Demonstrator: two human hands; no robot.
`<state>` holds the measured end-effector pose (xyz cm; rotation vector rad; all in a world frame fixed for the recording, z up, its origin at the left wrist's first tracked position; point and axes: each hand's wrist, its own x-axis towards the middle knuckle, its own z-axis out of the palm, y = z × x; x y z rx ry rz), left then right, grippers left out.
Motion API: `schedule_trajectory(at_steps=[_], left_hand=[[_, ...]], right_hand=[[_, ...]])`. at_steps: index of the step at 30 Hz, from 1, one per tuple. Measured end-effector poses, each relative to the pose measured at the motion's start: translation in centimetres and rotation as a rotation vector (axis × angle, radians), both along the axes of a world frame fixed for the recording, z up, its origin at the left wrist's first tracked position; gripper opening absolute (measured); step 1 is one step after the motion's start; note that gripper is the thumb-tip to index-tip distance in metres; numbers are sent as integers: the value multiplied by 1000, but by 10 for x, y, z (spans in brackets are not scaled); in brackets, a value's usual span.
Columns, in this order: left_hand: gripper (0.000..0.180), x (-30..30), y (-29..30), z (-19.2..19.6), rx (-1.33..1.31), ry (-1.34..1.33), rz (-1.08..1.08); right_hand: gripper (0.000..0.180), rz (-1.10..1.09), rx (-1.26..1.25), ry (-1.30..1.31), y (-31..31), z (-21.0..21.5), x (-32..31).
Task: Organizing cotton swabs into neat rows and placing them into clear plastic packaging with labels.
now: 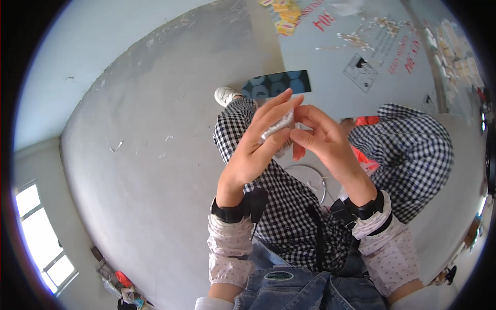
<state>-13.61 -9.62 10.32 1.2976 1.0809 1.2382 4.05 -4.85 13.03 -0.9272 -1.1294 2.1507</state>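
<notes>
Both hands raised over checkered-trousered lap (pixel 289 206) — left hand (pixel 256 150) and right hand (pixel 325 142) pinch a small silvery-white strip (pixel 277 126) between fingertips, fingers closed on it. Strip sits between the two hands, tilted. Metal ring (pixel 315 178) lies below — grey floor (pixel 155 155) around.

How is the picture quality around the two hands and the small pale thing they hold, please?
Head view: the left hand and right hand are evenly lit and fairly sharp; the small pale thing in their grip is slightly soft. Fisheye bends the floor edges; a window at lower left is blown out.
</notes>
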Motion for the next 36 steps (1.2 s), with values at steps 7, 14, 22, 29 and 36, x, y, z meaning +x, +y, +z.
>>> schedule_trajectory(at_steps=[7,14,22,29,36], left_hand=[[36,67,41,7,-20,285,293],[22,100,65,-35,-283,-230,412],[20,111,78,-57,-372,-331,396],[22,110,84,-54,-447,-309,352],[22,111,82,-48,-457,-192,297]], right_hand=[[26,-282,284,-175,27,-6,53],[24,-428,111,-100,47,-63,58],[13,-527,0,-139,57,-81,59],[13,-525,-35,-141,62,-85,64],[13,-542,0,-164,58,-83,68]])
